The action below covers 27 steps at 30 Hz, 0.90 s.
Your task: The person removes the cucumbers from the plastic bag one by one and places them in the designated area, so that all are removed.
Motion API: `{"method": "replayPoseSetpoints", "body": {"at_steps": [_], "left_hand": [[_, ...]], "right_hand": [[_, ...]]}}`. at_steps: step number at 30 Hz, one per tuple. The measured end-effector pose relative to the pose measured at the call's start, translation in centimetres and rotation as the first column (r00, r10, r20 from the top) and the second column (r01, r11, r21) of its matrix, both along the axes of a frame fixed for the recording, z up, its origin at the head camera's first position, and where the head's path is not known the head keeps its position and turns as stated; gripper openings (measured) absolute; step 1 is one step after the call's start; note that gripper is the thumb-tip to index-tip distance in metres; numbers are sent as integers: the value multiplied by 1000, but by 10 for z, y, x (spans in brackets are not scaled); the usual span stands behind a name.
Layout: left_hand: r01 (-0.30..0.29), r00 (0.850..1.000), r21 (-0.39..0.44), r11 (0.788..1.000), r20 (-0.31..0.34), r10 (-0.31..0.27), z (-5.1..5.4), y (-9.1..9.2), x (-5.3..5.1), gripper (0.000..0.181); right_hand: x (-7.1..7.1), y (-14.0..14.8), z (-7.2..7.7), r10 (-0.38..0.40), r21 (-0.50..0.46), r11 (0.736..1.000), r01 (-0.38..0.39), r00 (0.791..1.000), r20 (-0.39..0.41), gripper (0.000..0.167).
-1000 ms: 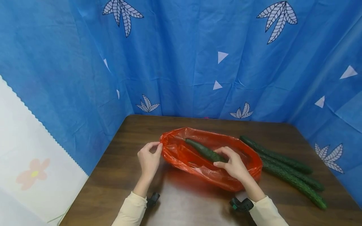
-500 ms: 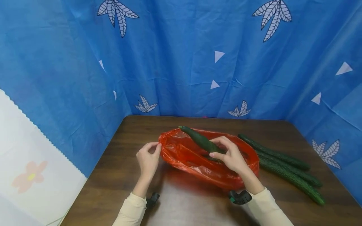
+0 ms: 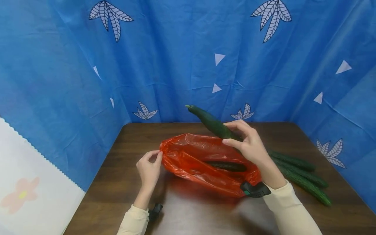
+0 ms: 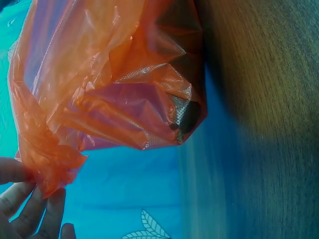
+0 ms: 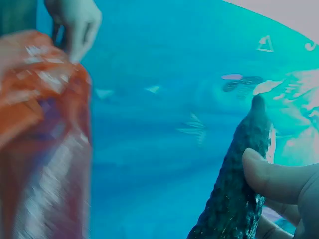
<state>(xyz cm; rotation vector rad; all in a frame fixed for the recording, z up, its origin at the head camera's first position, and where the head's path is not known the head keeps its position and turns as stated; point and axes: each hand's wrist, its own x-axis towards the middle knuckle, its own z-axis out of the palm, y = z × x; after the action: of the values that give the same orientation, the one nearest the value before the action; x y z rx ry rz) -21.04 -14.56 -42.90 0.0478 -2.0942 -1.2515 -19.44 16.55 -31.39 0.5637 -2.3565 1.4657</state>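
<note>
My left hand (image 3: 149,171) pinches the gathered left end of a red plastic bag (image 3: 188,171) between thumb and fingers; the left wrist view shows the bunched plastic (image 4: 52,159) there. The bag's mouth gapes upward. Above it, my right hand (image 3: 254,147) grips a dark green cucumber (image 3: 210,122) near its middle, stem end pointing up and left. Thumb and fingers lie on opposite sides of this cucumber (image 5: 232,189) in the right wrist view. Inside the bag lies another cucumber (image 3: 227,165), partly covered by red plastic.
Several cucumbers (image 3: 306,187) lie side by side on the brown wooden table (image 3: 202,215), right of the bag and partly behind my right forearm. A blue patterned curtain (image 3: 176,65) hangs around the table's back and sides. White cloth (image 3: 44,163) hangs at the left.
My right hand has lifted the cucumber up out of the bag, uncovering the one beneath. The left hand keeps its pinch on the bag's end. The head view has shifted slightly.
</note>
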Motion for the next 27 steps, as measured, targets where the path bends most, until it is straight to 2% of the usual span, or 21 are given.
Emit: {"method": "replayPoseSetpoints", "body": {"at_steps": [5,10,14,20,27], "left_hand": [[-10,1000,-10,1000,-20,10,-1,0,-3,9],[-14,1000,-16,1000,-22,14,-2,0,-2,9],[-8,1000,-19,1000,4,8,-5,0,-1,10],[-3,1000,-20,1000,27,4,-6,1,-1,10],[-15,999,-12,1000,45,16,-5,1,-3,12]], "right_hand": [[3,27,23,-109,77,991,112,993,-43,38],[-5,59,28,-220,183,957,224,975,-41,38],[-19,86,23,-276,260,930,261,961,23,40],[-42,122,7,-319,343,902,262,940,121,48],[-62,149,-8,-330,396,884,248,931,155,48]]}}
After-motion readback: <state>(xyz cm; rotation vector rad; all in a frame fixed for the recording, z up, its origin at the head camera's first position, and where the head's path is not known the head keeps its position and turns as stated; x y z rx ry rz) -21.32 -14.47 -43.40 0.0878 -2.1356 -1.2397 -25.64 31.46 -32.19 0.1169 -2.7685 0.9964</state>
